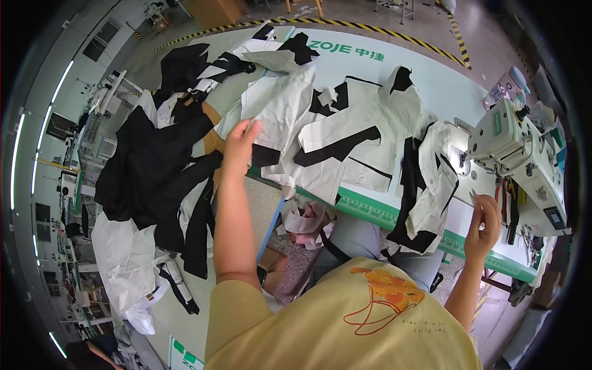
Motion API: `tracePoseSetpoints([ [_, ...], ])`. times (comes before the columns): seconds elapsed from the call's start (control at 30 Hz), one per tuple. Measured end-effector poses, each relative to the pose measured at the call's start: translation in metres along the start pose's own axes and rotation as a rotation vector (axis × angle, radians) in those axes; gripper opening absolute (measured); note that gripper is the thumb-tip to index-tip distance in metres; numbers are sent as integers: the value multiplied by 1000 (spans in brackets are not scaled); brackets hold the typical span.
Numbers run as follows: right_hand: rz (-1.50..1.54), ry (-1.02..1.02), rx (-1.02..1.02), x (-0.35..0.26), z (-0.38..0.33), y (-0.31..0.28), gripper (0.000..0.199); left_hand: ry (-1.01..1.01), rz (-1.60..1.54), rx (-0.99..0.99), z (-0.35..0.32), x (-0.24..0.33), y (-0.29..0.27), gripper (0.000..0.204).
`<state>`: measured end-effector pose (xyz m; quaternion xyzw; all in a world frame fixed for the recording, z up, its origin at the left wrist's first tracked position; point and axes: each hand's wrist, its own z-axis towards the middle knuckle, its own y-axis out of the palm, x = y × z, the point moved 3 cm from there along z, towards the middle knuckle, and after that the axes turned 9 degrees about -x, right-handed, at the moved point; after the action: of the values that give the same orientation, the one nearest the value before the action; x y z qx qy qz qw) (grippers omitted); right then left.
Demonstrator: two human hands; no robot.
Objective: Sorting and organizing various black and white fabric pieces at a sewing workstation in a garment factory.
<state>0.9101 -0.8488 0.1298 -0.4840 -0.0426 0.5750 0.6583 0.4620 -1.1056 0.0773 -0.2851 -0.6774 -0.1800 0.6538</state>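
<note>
My left hand (239,148) is closed on the edge of a white fabric piece (283,102), lifted partly off the table, with a black patch along its lower side. At the right, beside the sewing machine, my right hand (484,225) pinches a small pointed metal tool (473,195); its exact kind is too small to tell. Between the hands, a white-and-black cut piece (364,126) lies spread on the table. Near my right hand, another white-and-black piece (428,191) hangs over the table's front edge.
The sewing machine (515,145) stands on the right of the pale table (419,52), whose green front edge (364,206) carries a ruler scale. A large heap of black cloth (145,166) lies at the left, above white cloth (123,256). Pinkish scraps (308,225) sit below the table.
</note>
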Motion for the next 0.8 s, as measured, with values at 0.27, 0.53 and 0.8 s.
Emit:
tracePoseSetpoints([
  [0.27,194,-5,-135,-38,16,30,17,101,-160,34,-1,23,-22,22],
  [0.53,443,-55,-440,-72,33,82,21,318,938,-356,-61,31,91,54],
  [0.8,612,19,-626,-83,80,181,40,524,1252,-135,-86,26,115,55],
])
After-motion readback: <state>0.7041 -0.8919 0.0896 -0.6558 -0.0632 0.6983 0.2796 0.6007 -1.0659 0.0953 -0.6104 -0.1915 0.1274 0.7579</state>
